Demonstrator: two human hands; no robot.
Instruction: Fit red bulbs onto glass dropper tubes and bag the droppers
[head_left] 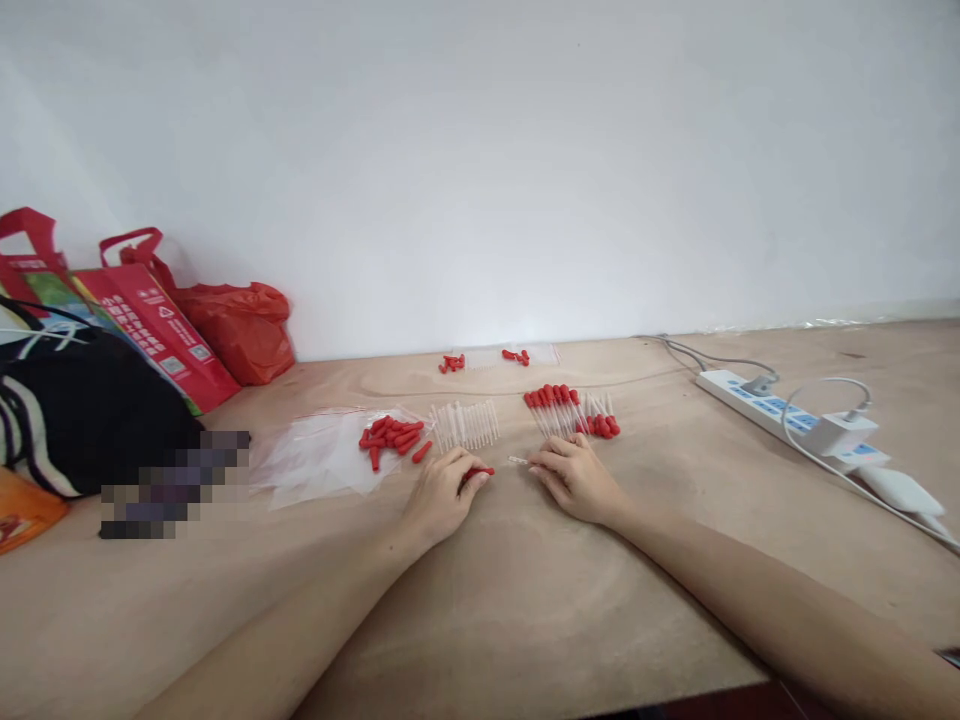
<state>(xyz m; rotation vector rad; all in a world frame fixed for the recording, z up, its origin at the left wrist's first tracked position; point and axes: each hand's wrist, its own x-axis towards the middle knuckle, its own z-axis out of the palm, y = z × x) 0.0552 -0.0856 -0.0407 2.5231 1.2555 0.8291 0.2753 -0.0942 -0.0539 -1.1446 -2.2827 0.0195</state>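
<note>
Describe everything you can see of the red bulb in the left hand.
The red bulb is small and plain, and looks like rubber. The left hand pinches it between thumb and fingers, which hide much of it, so its full shape cannot be told. It lies roughly sideways, one end poking out toward the right hand. A gap separates it from the pale tube held there. Whether it touches the table is unclear.

Both forearms (315,610) are seen bare, and so are the left hand (442,492) and right hand (576,478); a tiny spot (391,548) is seen near the left wrist (414,526)
</note>
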